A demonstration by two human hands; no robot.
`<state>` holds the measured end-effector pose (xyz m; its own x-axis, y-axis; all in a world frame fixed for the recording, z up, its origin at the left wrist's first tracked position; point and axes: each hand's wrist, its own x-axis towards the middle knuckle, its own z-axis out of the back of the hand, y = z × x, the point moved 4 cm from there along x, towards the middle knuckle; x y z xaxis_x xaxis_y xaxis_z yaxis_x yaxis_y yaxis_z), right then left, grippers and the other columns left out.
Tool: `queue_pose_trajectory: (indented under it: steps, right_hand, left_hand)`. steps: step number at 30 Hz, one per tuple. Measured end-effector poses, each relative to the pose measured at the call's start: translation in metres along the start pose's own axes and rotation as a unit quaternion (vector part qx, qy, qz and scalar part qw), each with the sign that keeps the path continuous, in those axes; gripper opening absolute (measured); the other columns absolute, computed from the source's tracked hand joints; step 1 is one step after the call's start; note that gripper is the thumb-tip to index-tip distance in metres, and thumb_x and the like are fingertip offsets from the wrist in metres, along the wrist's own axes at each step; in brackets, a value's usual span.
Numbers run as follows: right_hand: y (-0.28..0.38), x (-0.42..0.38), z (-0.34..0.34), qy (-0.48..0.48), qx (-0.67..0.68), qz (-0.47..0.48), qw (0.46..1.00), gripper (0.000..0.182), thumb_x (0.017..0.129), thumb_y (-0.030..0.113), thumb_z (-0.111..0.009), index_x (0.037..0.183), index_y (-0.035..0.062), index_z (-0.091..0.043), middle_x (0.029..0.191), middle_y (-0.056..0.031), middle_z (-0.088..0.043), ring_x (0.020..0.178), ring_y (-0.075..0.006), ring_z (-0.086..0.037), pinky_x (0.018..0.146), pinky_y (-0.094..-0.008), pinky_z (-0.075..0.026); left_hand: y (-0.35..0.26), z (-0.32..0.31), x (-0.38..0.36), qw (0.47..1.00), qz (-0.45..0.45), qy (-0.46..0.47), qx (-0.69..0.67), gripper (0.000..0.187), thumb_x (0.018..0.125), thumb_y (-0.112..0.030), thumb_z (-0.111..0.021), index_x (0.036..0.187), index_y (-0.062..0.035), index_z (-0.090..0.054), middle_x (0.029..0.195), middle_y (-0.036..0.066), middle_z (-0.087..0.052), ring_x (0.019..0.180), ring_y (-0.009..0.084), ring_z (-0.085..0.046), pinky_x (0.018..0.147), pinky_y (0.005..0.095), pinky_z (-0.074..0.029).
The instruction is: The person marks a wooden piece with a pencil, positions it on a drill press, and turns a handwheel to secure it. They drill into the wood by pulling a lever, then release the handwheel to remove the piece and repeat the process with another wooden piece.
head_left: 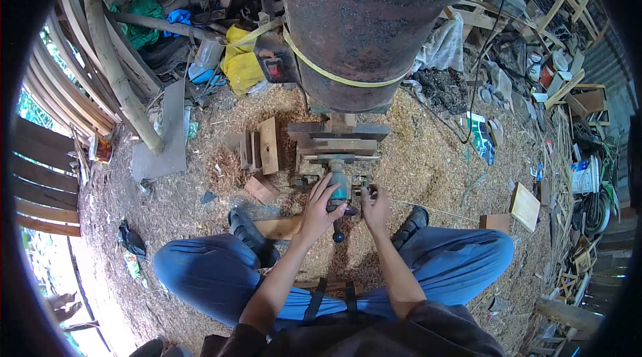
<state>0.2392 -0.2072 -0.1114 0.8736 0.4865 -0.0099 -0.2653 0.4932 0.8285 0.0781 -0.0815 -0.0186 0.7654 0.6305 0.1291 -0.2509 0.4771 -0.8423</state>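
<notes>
A machine with a green body (340, 186) stands on the ground between my legs, below a large dark rusty cylinder (354, 29). My left hand (321, 208) lies on the left side of the green part, fingers spread over it. To its right, my right hand (374, 208) has its fingers curled at a small metal part on the machine's right side; what they hold, if anything, is too small to make out. A lever with a black ball knob (338, 236) points toward me. Wood pieces (341, 146) lie across the machine's far side.
Wooden blocks (268, 146) stand left of the machine, with a reddish block (261, 189) nearer me. A grey sheet (167, 136) and a yellow cloth (242, 63) are farther left. A pale board (525, 207) lies at right. Wood shavings cover the ground.
</notes>
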Motion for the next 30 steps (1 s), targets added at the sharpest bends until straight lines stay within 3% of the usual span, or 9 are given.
queue_pose_trajectory:
  steps: [5,6,10,15,21,24,26,29,30]
  right_hand:
    - [-0.04,0.002,-0.031,0.041,0.035,-0.014,0.998,0.05,0.103,0.042,-0.055,0.128,-0.0015,-0.062,0.117,-0.0254,-0.067,0.103,-0.0391,-0.065,0.092,-0.0449,-0.05]
    - [-0.026,-0.001,-0.023,0.11,0.147,-0.116,0.976,0.056,0.103,0.043,-0.054,0.134,-0.0036,-0.057,0.123,-0.0276,-0.065,0.108,-0.0392,-0.064,0.096,-0.0447,-0.049]
    - [-0.013,-0.002,-0.008,0.005,0.068,-0.063,0.996,0.055,0.101,0.044,-0.059,0.129,-0.0035,-0.058,0.113,-0.024,-0.066,0.1,-0.0369,-0.065,0.09,-0.0432,-0.05]
    - [0.015,-0.005,0.006,0.073,-0.029,-0.059,0.995,0.065,0.089,0.046,-0.074,0.128,-0.0045,-0.058,0.107,-0.0231,-0.066,0.096,-0.0365,-0.064,0.085,-0.0433,-0.05]
    - [-0.029,-0.004,-0.022,0.014,-0.005,-0.031,0.999,0.062,0.102,0.048,-0.055,0.132,-0.0066,-0.057,0.114,-0.0235,-0.067,0.094,-0.0348,-0.066,0.086,-0.0436,-0.051]
    - [-0.042,-0.002,-0.029,0.076,0.112,-0.159,0.978,0.061,0.107,0.046,-0.044,0.134,-0.007,-0.056,0.123,-0.0266,-0.065,0.109,-0.0397,-0.065,0.097,-0.044,-0.049]
    - [-0.051,-0.007,-0.031,0.176,0.316,-0.354,0.862,0.057,0.107,0.044,-0.044,0.13,-0.0064,-0.058,0.126,-0.0282,-0.064,0.116,-0.0411,-0.061,0.102,-0.0448,-0.046]
    - [-0.053,-0.005,-0.023,-0.09,0.106,-0.112,0.984,0.052,0.106,0.043,-0.047,0.117,-0.0052,-0.064,0.113,-0.0252,-0.068,0.1,-0.0374,-0.064,0.091,-0.0452,-0.048]
    - [-0.037,-0.008,-0.017,-0.089,0.105,-0.112,0.984,0.052,0.106,0.043,-0.047,0.117,-0.0052,-0.064,0.113,-0.0252,-0.068,0.1,-0.0374,-0.064,0.091,-0.0452,-0.048]
  left_hand:
    - [-0.002,0.002,0.003,1.0,0.0,0.005,-0.001,0.059,0.093,-0.041,-0.068,0.139,-0.0062,-0.058,0.16,0.016,-0.038,0.148,0.0377,-0.034,0.12,0.0491,-0.029]
    - [-0.001,0.002,0.003,1.0,0.001,0.006,-0.001,0.058,0.092,-0.039,-0.069,0.138,-0.0061,-0.058,0.161,0.015,-0.038,0.148,0.0376,-0.035,0.12,0.0486,-0.03]
    - [-0.004,0.003,0.005,1.0,-0.019,0.004,0.003,0.06,0.092,-0.042,-0.071,0.138,-0.0053,-0.057,0.161,0.017,-0.037,0.146,0.0394,-0.036,0.119,0.0487,-0.032]
    - [-0.005,0.004,0.004,1.0,-0.006,0.01,-0.009,0.059,0.092,-0.04,-0.071,0.138,-0.0055,-0.057,0.161,0.017,-0.036,0.147,0.0387,-0.035,0.119,0.0486,-0.032]
    - [-0.004,0.003,0.004,1.0,-0.009,0.007,0.006,0.061,0.092,-0.043,-0.069,0.138,-0.0059,-0.057,0.16,0.017,-0.037,0.146,0.0394,-0.036,0.118,0.049,-0.033]
    - [-0.003,0.003,0.003,1.0,-0.012,0.005,0.01,0.061,0.092,-0.045,-0.069,0.138,-0.0061,-0.057,0.159,0.018,-0.039,0.145,0.0401,-0.037,0.118,0.0492,-0.033]
    - [-0.003,0.003,0.003,1.0,-0.014,0.002,0.008,0.061,0.092,-0.044,-0.069,0.138,-0.0062,-0.057,0.159,0.018,-0.039,0.145,0.0402,-0.037,0.118,0.0493,-0.033]
    - [-0.003,0.004,0.005,1.0,-0.018,0.0,0.009,0.06,0.092,-0.043,-0.069,0.137,-0.0062,-0.057,0.159,0.018,-0.039,0.145,0.0404,-0.038,0.118,0.0494,-0.033]
    - [-0.003,0.003,0.004,1.0,-0.016,0.001,0.011,0.06,0.092,-0.043,-0.069,0.137,-0.0061,-0.058,0.159,0.018,-0.039,0.145,0.0403,-0.038,0.118,0.0494,-0.033]
